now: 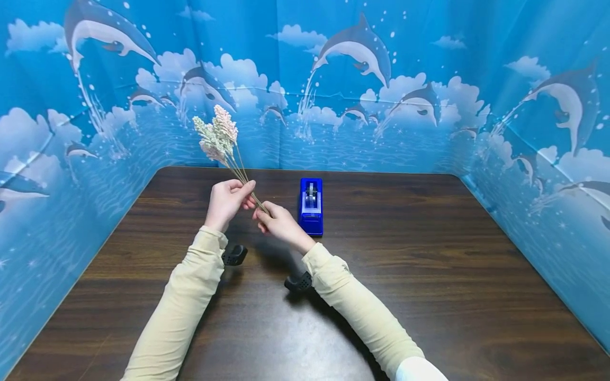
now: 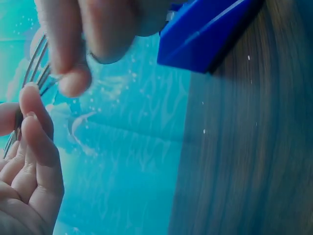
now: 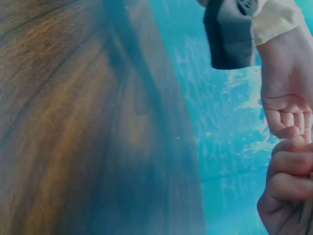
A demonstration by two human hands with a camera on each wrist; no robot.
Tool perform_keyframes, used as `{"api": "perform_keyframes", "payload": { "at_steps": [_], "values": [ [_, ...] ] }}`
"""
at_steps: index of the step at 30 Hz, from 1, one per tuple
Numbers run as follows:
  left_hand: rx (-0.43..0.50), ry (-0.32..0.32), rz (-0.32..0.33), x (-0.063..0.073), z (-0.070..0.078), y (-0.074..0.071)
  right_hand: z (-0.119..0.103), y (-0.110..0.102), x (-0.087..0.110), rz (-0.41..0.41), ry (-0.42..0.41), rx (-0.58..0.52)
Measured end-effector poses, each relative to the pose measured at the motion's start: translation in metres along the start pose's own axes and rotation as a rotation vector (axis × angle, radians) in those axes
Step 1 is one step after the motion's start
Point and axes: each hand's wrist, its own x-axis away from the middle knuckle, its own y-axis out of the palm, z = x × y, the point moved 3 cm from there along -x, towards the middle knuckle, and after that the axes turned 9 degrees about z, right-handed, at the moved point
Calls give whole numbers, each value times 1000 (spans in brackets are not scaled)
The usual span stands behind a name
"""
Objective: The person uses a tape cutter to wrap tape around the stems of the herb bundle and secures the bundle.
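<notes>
A small bunch of dried-looking flower stems with fluffy pale pink and cream heads [image 1: 219,135] is held up above the far left part of the table, tilted to the upper left. My left hand [image 1: 227,202] pinches the thin stems around their middle, between thumb and fingers. Lower down, near the stem ends, my right hand [image 1: 283,226] pinches the same bunch. The two hands are close together. Just right of the right hand, a blue tape dispenser [image 1: 311,225] stands on the table. In the left wrist view, the flower heads are out of sight and the stems [image 2: 36,68] show only partly.
The dark wood-grain table [image 1: 429,275] reaches back to a blue curtain [image 1: 405,143] printed with dolphins and clouds, which surrounds it on the back and both sides. Black wrist devices [image 1: 299,282] hang below both forearms, above the tabletop.
</notes>
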Motion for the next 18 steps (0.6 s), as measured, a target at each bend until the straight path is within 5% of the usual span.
{"api": "perform_keyframes", "payload": {
  "at_steps": [6, 12, 18],
  "values": [
    [93, 23, 19, 2, 6, 8, -7, -20, 5, -9, -5, -15],
    [228, -54, -27, 6, 13, 16, -5, -39, 6, -61, 65, -81],
    [229, -98, -89, 12, 6, 23, -3, -56, 11, -79, -43, 144]
  ]
}}
